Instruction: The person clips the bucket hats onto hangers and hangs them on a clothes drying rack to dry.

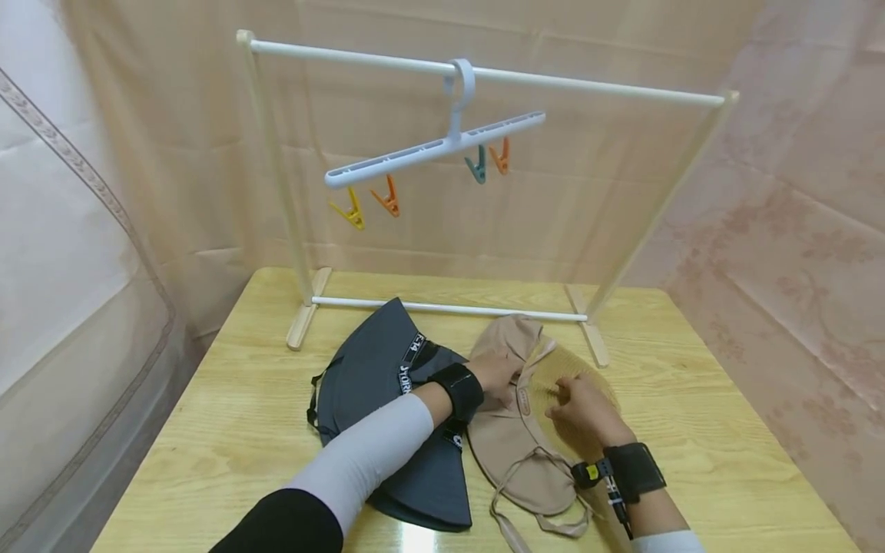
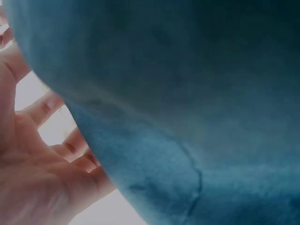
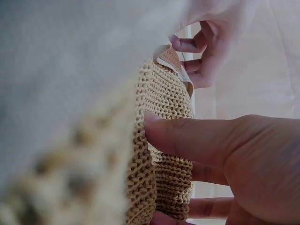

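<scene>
Hat [image 1: 508, 453] of tan cloth and woven straw; lies on the table [image 1: 691, 415], just beside a dark hat [image 1: 369, 384], below the hanger [image 1: 429, 151]. With the right hand [image 1: 588, 407], pinches the weave [image 3: 168, 93] narrowly between thumb and fingers; with the left hand [image 1: 494, 376], sets bent fingers at the cloth, cannot tell whether gripping.

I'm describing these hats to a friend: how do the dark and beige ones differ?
The dark hat has bold white lettering; the beige hat has a small label. The beige hat includes a straw-coloured knit section; the dark hat's visible fabric looks smooth. Both rest on the table.
</scene>
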Motion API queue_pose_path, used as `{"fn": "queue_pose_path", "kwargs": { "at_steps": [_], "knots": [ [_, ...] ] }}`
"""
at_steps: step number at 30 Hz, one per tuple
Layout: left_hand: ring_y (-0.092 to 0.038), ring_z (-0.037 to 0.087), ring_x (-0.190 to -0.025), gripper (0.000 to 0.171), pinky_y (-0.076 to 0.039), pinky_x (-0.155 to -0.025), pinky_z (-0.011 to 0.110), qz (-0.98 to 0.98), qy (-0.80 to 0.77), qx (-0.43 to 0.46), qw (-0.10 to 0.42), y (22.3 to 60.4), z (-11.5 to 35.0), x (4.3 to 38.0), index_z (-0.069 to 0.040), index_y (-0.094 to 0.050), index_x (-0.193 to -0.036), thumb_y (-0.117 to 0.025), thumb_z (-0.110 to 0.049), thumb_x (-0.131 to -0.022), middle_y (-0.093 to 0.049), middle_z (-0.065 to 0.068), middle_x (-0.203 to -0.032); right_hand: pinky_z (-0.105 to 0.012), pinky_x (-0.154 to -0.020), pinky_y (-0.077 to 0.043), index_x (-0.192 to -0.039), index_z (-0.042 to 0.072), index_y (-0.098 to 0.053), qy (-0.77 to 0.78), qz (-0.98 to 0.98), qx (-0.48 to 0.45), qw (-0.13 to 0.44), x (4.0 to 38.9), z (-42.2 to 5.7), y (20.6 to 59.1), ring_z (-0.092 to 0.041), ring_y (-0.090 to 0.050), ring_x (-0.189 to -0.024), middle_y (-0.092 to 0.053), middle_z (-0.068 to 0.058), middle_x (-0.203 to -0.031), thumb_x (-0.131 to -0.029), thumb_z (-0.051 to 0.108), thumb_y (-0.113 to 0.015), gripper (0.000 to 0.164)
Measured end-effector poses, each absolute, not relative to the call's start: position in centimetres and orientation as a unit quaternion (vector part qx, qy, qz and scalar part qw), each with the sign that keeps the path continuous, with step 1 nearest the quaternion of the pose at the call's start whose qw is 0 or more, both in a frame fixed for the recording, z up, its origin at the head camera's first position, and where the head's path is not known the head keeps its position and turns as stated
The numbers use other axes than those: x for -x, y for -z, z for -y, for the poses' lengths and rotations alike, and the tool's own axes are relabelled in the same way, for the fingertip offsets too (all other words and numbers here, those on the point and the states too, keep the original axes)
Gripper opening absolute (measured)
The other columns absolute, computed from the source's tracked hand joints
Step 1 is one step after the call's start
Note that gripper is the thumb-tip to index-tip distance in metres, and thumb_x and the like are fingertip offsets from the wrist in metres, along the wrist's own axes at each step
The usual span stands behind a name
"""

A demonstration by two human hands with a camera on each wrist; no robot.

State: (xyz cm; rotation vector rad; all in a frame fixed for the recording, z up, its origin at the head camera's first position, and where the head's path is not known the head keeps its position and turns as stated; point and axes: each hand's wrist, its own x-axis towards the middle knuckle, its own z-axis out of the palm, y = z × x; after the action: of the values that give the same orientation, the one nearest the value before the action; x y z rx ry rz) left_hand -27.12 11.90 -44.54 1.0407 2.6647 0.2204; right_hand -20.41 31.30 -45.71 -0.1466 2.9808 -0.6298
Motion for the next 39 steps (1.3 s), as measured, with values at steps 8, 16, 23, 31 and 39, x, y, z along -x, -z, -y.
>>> {"fn": "queue_pose_path", "kwargs": {
  "at_steps": [8,16,23,31,39],
  "knots": [
    [-0.056,0.013,-0.096,0.049,-0.046,-0.080,0.024,-0.924,-0.060,-0.359,0.116,44.6,-12.2,26.6,-0.023,-0.062,-0.115,-0.084,-0.040,-0.074,-0.064,-0.004,-0.111,-0.051,-0.085,-0.049,-0.124,-0.012,-0.056,0.198,-0.977,0.051,0.055,19.7,-31.5,45.8,-0.032,-0.058,-0.090,-0.054,-0.023,-0.104,-0.078,0.020,-0.079,0.060],
    [-0.053,0.009,-0.085,0.037,-0.042,-0.076,0.022,-0.918,0.020,-0.395,0.018,45.3,-12.8,27.5,-0.023,-0.067,-0.094,-0.082,-0.048,-0.072,-0.065,-0.007,-0.092,-0.051,-0.084,-0.049,-0.123,-0.012,-0.056,0.190,-0.979,0.063,0.047,19.9,-31.6,45.1,-0.033,-0.058,-0.089,-0.053,-0.024,-0.104,-0.079,0.019,-0.078,0.058],
    [-0.058,0.010,-0.098,0.025,-0.047,-0.082,0.022,-0.922,0.047,-0.385,-0.007,44.2,-12.8,27.0,-0.023,-0.071,-0.096,-0.078,-0.041,-0.080,-0.069,-0.006,-0.103,-0.051,-0.086,-0.049,-0.123,-0.013,-0.057,0.173,-0.982,0.062,0.053,20.5,-31.3,44.9,-0.033,-0.057,-0.089,-0.053,-0.025,-0.104,-0.079,0.019,-0.079,0.059],
    [-0.051,0.019,-0.121,0.027,-0.052,-0.079,0.030,-0.930,0.010,-0.362,0.067,44.2,-12.8,26.8,-0.021,-0.066,-0.114,-0.070,-0.032,-0.090,-0.057,0.004,-0.135,-0.049,-0.078,-0.051,-0.123,-0.007,-0.056,0.159,-0.982,0.071,0.070,20.3,-31.1,44.8,-0.031,-0.059,-0.084,-0.050,-0.023,-0.104,-0.083,0.021,-0.076,0.053],
    [-0.049,0.020,-0.127,0.054,-0.053,-0.080,0.032,-0.937,-0.001,-0.336,0.092,44.3,-13.1,26.8,-0.023,-0.060,-0.126,-0.081,-0.038,-0.078,-0.055,0.003,-0.138,-0.046,-0.071,-0.050,-0.120,-0.004,-0.054,0.149,-0.983,0.079,0.073,20.1,-31.0,44.9,-0.028,-0.057,-0.079,-0.048,-0.023,-0.102,-0.086,0.023,-0.074,0.047]
  ]
}}
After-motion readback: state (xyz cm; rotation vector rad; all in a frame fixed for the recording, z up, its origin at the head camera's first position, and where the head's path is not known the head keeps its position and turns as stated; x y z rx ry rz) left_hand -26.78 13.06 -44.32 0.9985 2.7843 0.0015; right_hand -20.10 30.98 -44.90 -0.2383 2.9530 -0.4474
